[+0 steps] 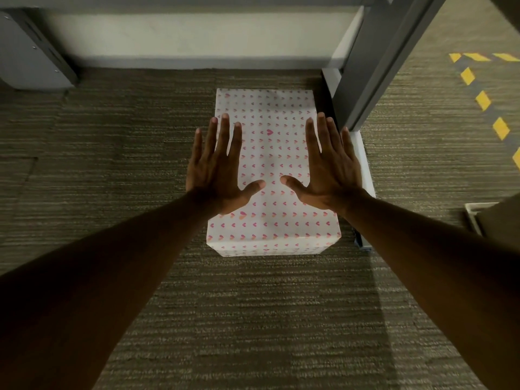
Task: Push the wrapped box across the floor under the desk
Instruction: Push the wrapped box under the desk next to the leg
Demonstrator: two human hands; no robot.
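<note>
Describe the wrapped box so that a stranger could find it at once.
Start at the grey desk leg on the right of the carpet. Just left of its white foot lies the wrapped box, under two open hands. It alone wears white paper with small pink hearts.

My left hand (216, 170) and my right hand (327, 168) were spread flat, fingers apart and palms down, over the top of the wrapped box (271, 153) (white paper with small pink hearts); whether they pressed on it or hovered just above, I could not tell. The box lay lengthwise on the ribbed grey-brown carpet (126, 164), its right side just beside the grey desk leg (374, 66) and its white foot (364, 164). Beyond it ran a pale wall (183, 35). Yellow dashed floor tape (482, 99) crossed the carpet at far right.
</note>
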